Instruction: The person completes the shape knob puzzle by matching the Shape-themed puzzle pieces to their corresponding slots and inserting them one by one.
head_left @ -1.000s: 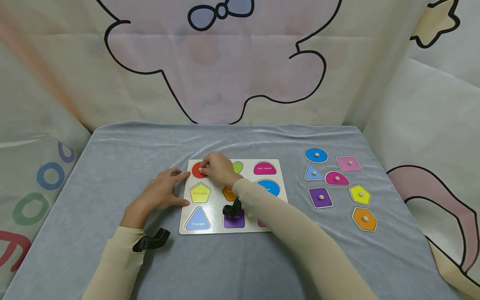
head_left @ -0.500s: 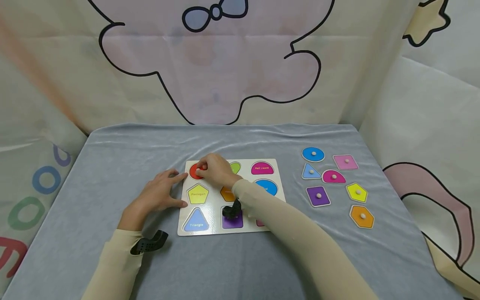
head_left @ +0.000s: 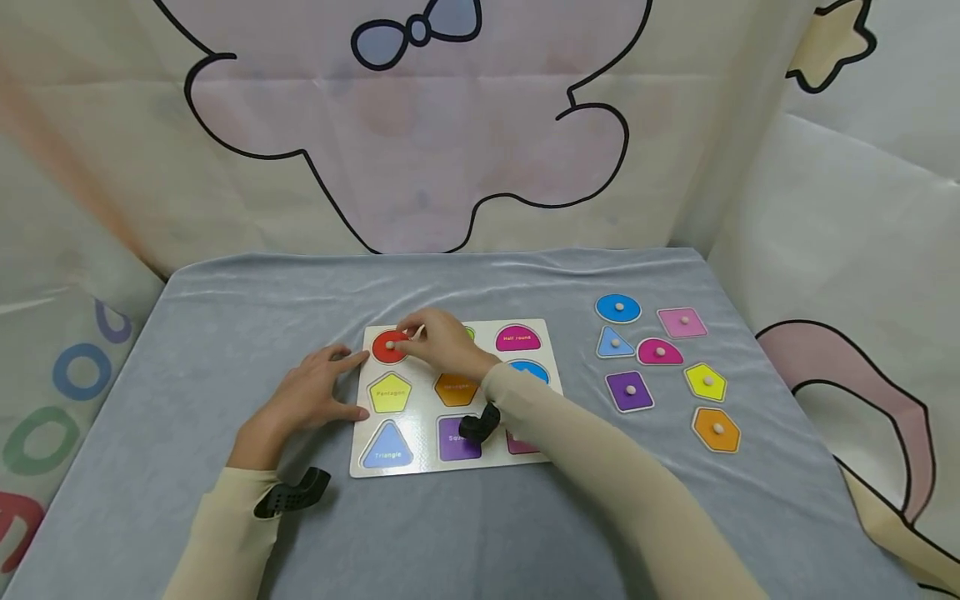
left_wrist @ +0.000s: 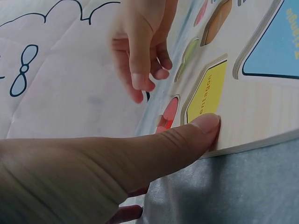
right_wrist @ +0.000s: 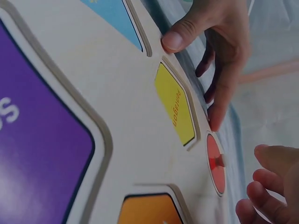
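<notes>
A white wooden puzzle board (head_left: 423, 421) with labelled shape recesses lies on the cloth. The red circle piece (head_left: 384, 353) sits in its top left corner, its small knob (right_wrist: 220, 161) standing up. My right hand (head_left: 446, 346) is just right of that knob, thumb and fingers apart from it and holding nothing. With thumb and forefinger spread, my left hand (head_left: 309, 400) rests at the board's left edge. Its thumb (left_wrist: 205, 125) lies on the edge beside the yellow pentagon recess (left_wrist: 209, 91). Part of the green recess is hidden behind my right hand.
Several knobbed pieces lie on the grey cloth right of the board, among them a blue oval (head_left: 618, 309), a purple square (head_left: 628, 392), a yellow pentagon (head_left: 706, 382) and an orange hexagon (head_left: 716, 430). Printed curtains (head_left: 420, 167) stand behind the table.
My right fingers have let go of the red circle's knob and drawn back to the right, uncovering it. The left hand stays at the board's edge. The head view has shifted slightly.
</notes>
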### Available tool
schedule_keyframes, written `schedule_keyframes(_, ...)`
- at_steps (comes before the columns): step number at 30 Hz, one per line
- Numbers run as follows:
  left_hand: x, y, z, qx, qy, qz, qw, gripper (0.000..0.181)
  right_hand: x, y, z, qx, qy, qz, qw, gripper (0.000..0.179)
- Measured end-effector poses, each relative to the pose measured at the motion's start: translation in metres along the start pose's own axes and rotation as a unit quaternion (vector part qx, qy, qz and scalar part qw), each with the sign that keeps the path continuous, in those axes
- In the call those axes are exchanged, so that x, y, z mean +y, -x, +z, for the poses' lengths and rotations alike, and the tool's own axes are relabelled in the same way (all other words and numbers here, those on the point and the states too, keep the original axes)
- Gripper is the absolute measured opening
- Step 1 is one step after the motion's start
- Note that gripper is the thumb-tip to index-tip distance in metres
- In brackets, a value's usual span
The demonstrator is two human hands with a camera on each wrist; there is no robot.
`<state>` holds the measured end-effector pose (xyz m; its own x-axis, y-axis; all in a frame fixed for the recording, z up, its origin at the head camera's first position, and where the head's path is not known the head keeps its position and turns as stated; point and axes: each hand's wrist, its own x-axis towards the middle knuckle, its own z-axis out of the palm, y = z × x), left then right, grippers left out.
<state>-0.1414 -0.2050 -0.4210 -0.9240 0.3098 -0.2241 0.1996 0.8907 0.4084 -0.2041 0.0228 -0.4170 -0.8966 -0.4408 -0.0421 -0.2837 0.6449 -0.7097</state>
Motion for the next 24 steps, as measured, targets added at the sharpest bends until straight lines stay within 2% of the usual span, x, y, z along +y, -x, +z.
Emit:
schedule_keyframes(9,0.001,-0.002,0.003,-0.001,0.005,-0.004,1.0,0.092,0.014,0.022,-0.021,0.011,-0.02,0.001,0.9997,0.031)
schedule_keyframes(18,-0.001,0.001,0.003,0.001,0.006,0.004,1.0,0.091,0.026,0.048,-0.041,0.025,-0.038,-0.042,0.9981,0.029)
schedule_keyframes(24,-0.001,0.0,0.004,0.006,0.006,0.007,0.9999,0.091,0.036,0.065,-0.063,0.04,-0.031,-0.049,0.9975,0.03)
